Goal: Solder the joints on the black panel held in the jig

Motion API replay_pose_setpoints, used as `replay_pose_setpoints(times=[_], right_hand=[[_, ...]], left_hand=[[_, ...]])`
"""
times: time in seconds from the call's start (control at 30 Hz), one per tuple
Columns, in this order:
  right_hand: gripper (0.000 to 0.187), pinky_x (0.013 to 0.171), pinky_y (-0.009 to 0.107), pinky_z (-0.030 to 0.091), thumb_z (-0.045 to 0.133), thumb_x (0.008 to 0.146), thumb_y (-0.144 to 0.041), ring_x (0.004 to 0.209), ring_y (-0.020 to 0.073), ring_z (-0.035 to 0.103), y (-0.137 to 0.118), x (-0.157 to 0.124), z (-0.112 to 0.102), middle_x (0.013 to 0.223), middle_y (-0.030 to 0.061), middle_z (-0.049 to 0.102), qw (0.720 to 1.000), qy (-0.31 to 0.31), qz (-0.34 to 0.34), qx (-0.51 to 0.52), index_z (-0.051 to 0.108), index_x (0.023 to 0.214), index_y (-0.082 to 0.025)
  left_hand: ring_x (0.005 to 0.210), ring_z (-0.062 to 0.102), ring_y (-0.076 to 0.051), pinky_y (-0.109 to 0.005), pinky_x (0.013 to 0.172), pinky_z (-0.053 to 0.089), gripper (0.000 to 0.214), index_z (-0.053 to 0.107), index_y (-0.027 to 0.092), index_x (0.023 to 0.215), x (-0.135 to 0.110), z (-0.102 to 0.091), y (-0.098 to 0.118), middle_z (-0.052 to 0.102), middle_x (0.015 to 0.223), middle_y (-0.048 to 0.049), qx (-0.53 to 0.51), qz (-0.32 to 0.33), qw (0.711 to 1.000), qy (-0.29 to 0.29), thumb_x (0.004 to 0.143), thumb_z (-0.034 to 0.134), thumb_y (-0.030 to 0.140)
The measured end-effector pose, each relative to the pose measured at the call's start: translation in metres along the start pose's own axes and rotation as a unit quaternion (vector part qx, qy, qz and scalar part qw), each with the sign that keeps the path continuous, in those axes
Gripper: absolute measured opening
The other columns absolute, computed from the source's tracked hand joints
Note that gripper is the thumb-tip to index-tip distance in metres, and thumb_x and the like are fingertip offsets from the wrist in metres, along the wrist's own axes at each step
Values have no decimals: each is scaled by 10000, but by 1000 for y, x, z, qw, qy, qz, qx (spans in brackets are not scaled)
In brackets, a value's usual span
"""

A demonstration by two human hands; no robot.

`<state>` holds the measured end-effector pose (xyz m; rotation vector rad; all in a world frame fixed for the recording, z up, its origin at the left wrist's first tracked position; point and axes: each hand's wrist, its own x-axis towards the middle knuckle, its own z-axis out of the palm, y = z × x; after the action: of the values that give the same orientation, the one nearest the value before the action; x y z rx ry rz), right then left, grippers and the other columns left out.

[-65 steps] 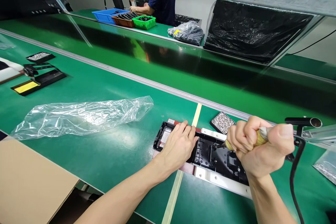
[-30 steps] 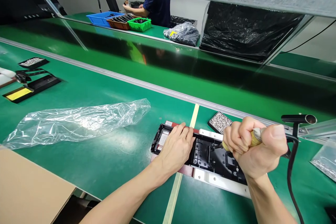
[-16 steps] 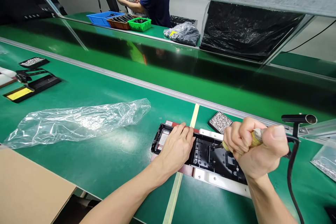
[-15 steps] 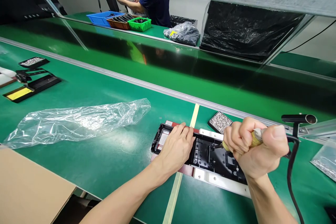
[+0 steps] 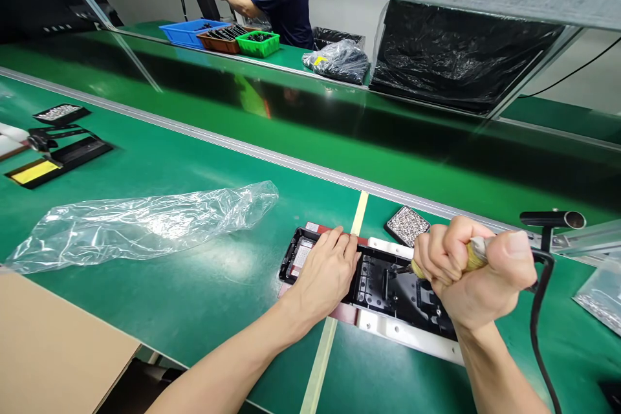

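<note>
My left hand (image 5: pixel 326 275) lies palm down across a long black plastic housing (image 5: pixel 373 278), its fingers stretched over the far rim. The housing rests in a white and dark red holder (image 5: pixel 412 341) and has ribs and posts inside. My right hand (image 5: pixel 478 272) is wrapped around a screwdriver (image 5: pixel 418 268) with a yellow handle, thumb over the rear end. Its dark shaft slants down to the left into the housing; I cannot make out what the tip touches. A small black tray of screws (image 5: pixel 407 225) sits just beyond the housing.
Clear plastic bag (image 5: pixel 160 226) on the green bench, left of the housing. Cardboard (image 5: pixel 53 343) at lower left. A black cable (image 5: pixel 536 330) and tube holder (image 5: pixel 553 219) stand at right. Across the bench, a co-worker (image 5: pixel 284 13) is near coloured bins (image 5: pixel 258 45).
My hands, the screwdriver and the housing look almost unmoved. Across the bench, the co-worker's arm has shifted up and to the left.
</note>
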<state>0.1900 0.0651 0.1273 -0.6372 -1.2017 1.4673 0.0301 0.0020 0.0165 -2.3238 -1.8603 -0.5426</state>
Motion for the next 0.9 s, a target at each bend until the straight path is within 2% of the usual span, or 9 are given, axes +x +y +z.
replay_pose_setpoints(times=[0.9], right_hand=[[564, 335, 216, 248, 596, 827, -588, 341, 77, 231, -1, 0, -2, 379, -50, 268, 1000, -6, 5, 7, 413, 465, -196]], left_hand=[[1242, 607, -325, -462, 1010, 510, 353, 578, 47, 1317, 0, -1, 0, 701, 1143, -174, -6, -8, 1000, -10, 1069, 399, 221]])
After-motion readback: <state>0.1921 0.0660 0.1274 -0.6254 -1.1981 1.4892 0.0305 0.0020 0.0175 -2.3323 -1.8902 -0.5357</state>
